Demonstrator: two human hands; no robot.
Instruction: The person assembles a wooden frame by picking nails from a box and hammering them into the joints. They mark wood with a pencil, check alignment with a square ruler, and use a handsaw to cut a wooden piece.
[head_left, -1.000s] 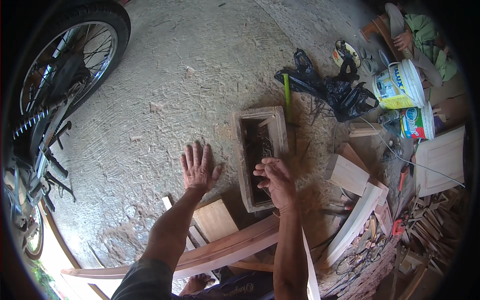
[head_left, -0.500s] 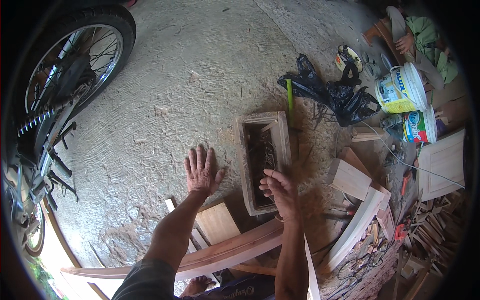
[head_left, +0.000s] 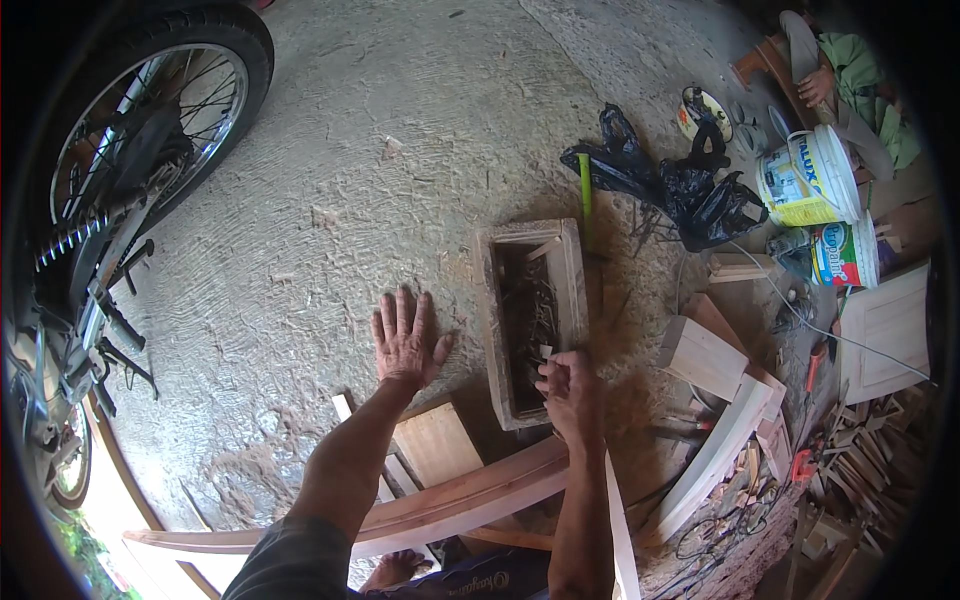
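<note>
Palm down on the rough concrete floor, my left hand [head_left: 404, 338] lies flat with its fingers spread and holds nothing. To its right stands a long wooden box [head_left: 494, 345], with thin dark pieces, perhaps nails, lying inside [head_left: 532, 305]. My right hand [head_left: 573, 396] is over the box's near right side, fingers curled together. At its fingertips shows a small pale chip [head_left: 546, 351]; whether it is pinched or lies in the box I cannot tell. Past the box's far right side sticks up a yellow-green handle [head_left: 585, 195].
A curved wooden beam [head_left: 470, 492] crosses in front of me, with a board [head_left: 437, 443] beyond it. Wood blocks [head_left: 702, 352], black plastic bags [head_left: 690, 200] and paint buckets [head_left: 815, 180] stand at right. A motorcycle wheel [head_left: 235, 120] is at left; a co-worker's hand [head_left: 815, 86] shows far right.
My right hand has moved slightly down and turned, its fingers curling closer. A pale chip now shows at its fingertips. My left hand stays flat on the floor.
</note>
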